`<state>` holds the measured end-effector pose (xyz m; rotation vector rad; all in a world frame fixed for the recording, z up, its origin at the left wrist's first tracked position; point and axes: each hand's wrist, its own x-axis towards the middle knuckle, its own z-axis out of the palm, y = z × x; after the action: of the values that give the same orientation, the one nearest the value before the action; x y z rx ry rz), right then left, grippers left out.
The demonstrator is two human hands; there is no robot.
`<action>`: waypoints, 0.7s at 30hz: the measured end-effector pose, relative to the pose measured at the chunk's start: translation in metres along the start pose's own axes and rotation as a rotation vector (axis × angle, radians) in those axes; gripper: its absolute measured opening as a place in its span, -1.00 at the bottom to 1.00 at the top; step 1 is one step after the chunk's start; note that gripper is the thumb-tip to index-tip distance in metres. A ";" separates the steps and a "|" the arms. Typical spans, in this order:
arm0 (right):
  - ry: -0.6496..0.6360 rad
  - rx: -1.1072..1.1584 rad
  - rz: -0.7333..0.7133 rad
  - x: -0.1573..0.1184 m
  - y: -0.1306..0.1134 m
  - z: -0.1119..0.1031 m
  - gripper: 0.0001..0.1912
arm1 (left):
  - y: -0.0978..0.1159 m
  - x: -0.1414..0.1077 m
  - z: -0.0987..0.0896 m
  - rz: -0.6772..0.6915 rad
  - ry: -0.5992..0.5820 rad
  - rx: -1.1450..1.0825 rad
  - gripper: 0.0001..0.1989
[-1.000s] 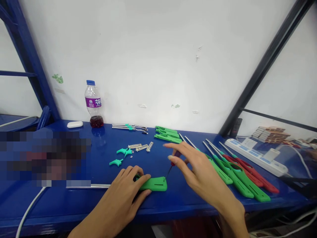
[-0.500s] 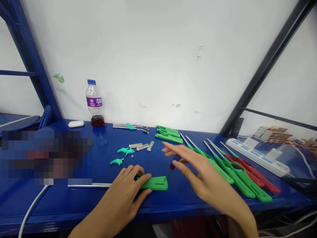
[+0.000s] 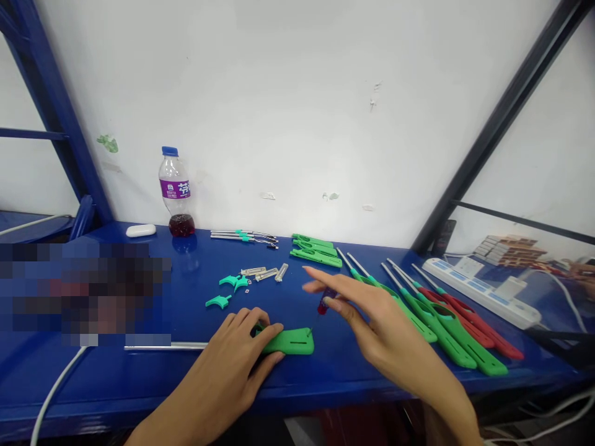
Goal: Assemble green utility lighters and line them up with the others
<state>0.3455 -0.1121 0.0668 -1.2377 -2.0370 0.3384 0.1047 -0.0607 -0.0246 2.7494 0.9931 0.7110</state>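
My left hand is closed around a green long-reach lighter, pressing it against the blue table. The lighter's metal tube sticks out to the left of the hand. My right hand pinches the dark red and purple handle of a screwdriver between thumb and fingers. Its thin shaft slants down to the right end of the lighter's handle. Behind the left hand lie several turquoise triggers and several small clear fuel tanks.
Several green and red lighters lie at right, beside a white power strip. Green handle shells and metal tubes lie near the wall. A drink bottle and a white case stand at back left. A white cable crosses the front left.
Both hands keep nearly the same places, with the screwdriver still at the lighter's end. The right hand's fingers have shifted slightly on the handle. The whole view has moved a little.
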 end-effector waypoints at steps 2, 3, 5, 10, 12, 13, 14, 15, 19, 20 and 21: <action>-0.004 0.010 0.002 0.001 0.000 -0.001 -0.56 | 0.000 0.000 -0.001 -0.003 -0.007 -0.002 -0.73; 0.012 -0.015 0.015 0.002 0.000 -0.001 -0.63 | 0.001 0.000 -0.001 -0.003 -0.010 -0.002 -0.74; 0.061 -0.094 0.051 0.005 0.001 0.000 -0.79 | 0.000 0.000 -0.001 0.000 -0.010 -0.001 -0.74; 0.114 -0.232 0.076 0.002 0.003 0.001 -0.71 | 0.000 0.001 -0.001 0.003 0.010 0.006 -0.73; 0.070 -0.167 0.050 -0.001 0.002 -0.002 -0.58 | 0.000 0.001 -0.001 0.001 0.007 0.008 -0.73; 0.037 -0.110 0.033 -0.003 0.002 -0.003 -0.55 | 0.000 0.001 -0.001 0.002 0.004 0.010 -0.73; 0.007 -0.051 0.015 -0.003 0.002 -0.004 -0.55 | 0.000 0.001 -0.001 0.002 0.002 0.012 -0.73; -0.014 -0.003 0.001 -0.002 0.002 -0.004 -0.58 | 0.000 0.001 -0.001 0.002 0.001 0.015 -0.72; 0.011 0.018 -0.014 0.006 0.003 0.001 -0.79 | -0.001 0.002 0.000 0.006 0.006 0.027 -0.73; 0.023 -0.002 -0.013 0.008 0.003 0.002 -0.83 | -0.001 0.002 0.000 0.008 0.007 0.028 -0.73; 0.029 -0.025 -0.014 0.009 0.002 0.003 -0.87 | -0.001 0.002 0.000 0.010 0.009 0.028 -0.73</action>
<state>0.3424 -0.1025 0.0673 -1.2363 -2.0298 0.2883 0.1053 -0.0589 -0.0245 2.7790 0.9997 0.7164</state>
